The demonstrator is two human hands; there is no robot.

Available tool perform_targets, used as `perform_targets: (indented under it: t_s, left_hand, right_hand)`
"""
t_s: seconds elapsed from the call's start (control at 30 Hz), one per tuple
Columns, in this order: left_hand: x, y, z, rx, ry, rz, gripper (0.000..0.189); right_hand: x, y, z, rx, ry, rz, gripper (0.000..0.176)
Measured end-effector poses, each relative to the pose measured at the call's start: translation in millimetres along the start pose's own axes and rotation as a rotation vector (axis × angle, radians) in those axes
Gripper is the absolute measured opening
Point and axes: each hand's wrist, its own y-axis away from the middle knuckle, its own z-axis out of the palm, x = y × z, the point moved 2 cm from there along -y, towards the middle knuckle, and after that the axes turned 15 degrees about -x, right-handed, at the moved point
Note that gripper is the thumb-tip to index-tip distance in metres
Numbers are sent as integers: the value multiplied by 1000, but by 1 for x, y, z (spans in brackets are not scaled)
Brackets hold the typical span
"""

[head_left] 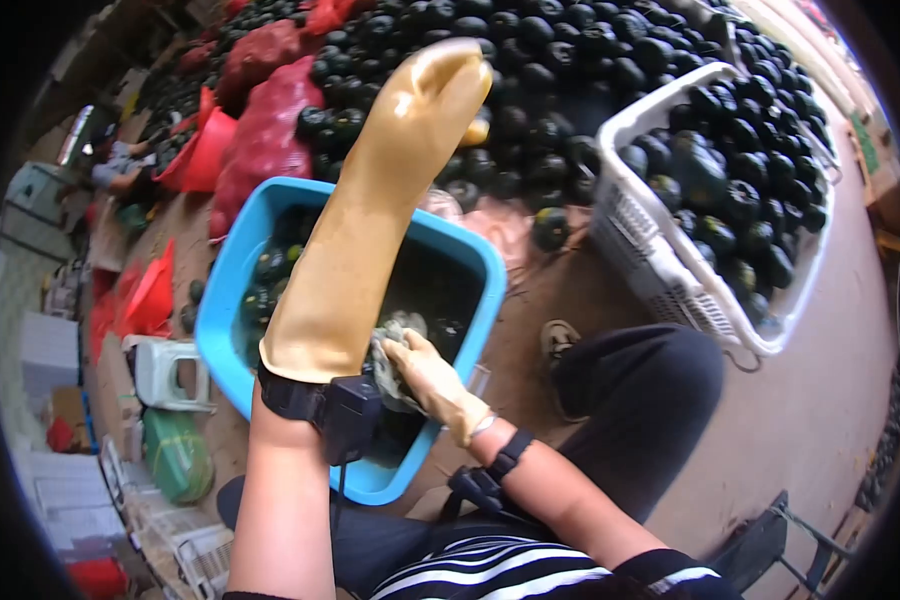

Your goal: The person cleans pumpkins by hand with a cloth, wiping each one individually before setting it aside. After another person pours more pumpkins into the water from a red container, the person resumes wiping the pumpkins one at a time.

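My left hand (pixel 420 110), in a long tan rubber glove, is raised over the far rim of a blue basin (pixel 480 250). Its fingers are bent together, and a bit of something yellowish shows beside them; what they hold is hidden. My right hand (pixel 432 380), in a short pale glove, is closed on a wet grey-green cloth (pixel 395 360) above the basin's right side. Dark water with several dark green round fruits (pixel 270 265) fills the basin.
A large pile of dark green fruits (pixel 540 75) lies beyond the basin. At the right stands a white crate (pixel 650 235) full of them. Red mesh sacks (pixel 270 130), a white stool (pixel 160 375) and a green container (pixel 175 455) are on the left. A person (pixel 120 165) sits far left.
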Motion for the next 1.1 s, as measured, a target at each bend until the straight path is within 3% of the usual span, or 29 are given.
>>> perform_targets:
  t_s: [0.03,0.07,0.1,0.17,0.2,0.27,0.3,0.33,0.37,0.4,0.43,0.47,0.5,0.53,0.57,0.6,0.7,0.73,0.8,0.83,0.87,0.93,0.97,1.0,1.03,1.07,1.1]
  left_hand:
    - [-23,16,-20,-102,62,-176,33]
    - [-50,33,-41,-204,106,-356,29]
    - [-78,57,-43,-178,-18,-483,33]
    - [-98,90,-37,-427,-598,-1050,56]
    - [-113,103,-28,-470,-844,-1006,76]
    - [-150,107,-7,-549,-854,-1148,100]
    - [-158,104,6,-564,-792,-1199,108]
    - [-205,126,13,-343,-828,-1145,97]
    - [-211,122,16,-351,-776,-1198,99]
    - [-214,119,16,-359,-729,-1252,101]
    - [-220,127,5,-375,-592,-1093,100]
    - [-228,140,-13,-381,-458,-936,99]
    - [-237,157,-27,-149,102,-816,89]
    - [-234,173,-48,-28,296,-848,80]
    - [-218,182,-65,110,485,-866,71]
    - [-195,192,-83,61,732,-792,68]
    - [-168,245,-112,253,998,-552,72]
    - [-160,265,-112,340,953,-554,74]
    - [-160,290,-96,399,961,-505,84]
    - [-157,296,-76,304,1142,-529,92]
    - [-150,298,-56,262,1094,-544,92]
    - [-137,300,-16,242,891,-459,89]
    - [-131,300,2,264,735,-360,86]
    - [-120,298,14,284,576,-264,83]
    - [-98,289,23,361,378,-332,79]
    - [-71,275,22,293,243,-376,79]
    - [-68,274,18,312,282,-371,80]
  right_hand:
    - [13,-5,1,-110,-90,5,28]
    - [0,2,4,-94,287,115,34]
    - [10,-4,5,-126,482,118,36]
    - [14,-2,9,-203,804,144,36]
    - [21,-5,11,-272,926,157,34]
    - [40,-9,3,-471,1118,88,34]
    - [49,-3,-3,-483,1076,28,31]
    - [58,3,-9,-497,1034,-32,29]
    - [69,4,-4,-476,555,-205,26]
    - [82,2,-12,-505,1106,-46,32]
    - [36,10,4,-590,1670,62,40]
    - [29,-6,6,-562,1386,108,33]
    - [35,-16,7,-449,1286,240,30]
    - [43,-24,8,-340,1181,365,28]
    - [23,-15,10,-215,1125,337,32]
    - [13,-12,9,-164,987,288,32]
    - [16,-11,0,150,503,-186,24]
    - [8,-7,5,79,407,-187,23]
    - [2,-3,30,-43,688,-512,32]
    - [6,-1,38,-127,868,-521,39]
    - [8,2,46,-137,914,-398,43]
    - [2,-4,30,34,973,-438,46]
    - [6,-17,8,31,586,-486,47]
    - [27,-40,-17,216,323,-492,47]
    - [21,-38,-21,36,-52,-398,45]
    - [17,-28,-20,-146,-427,-292,45]
    - [19,-21,-18,-145,-418,-217,44]
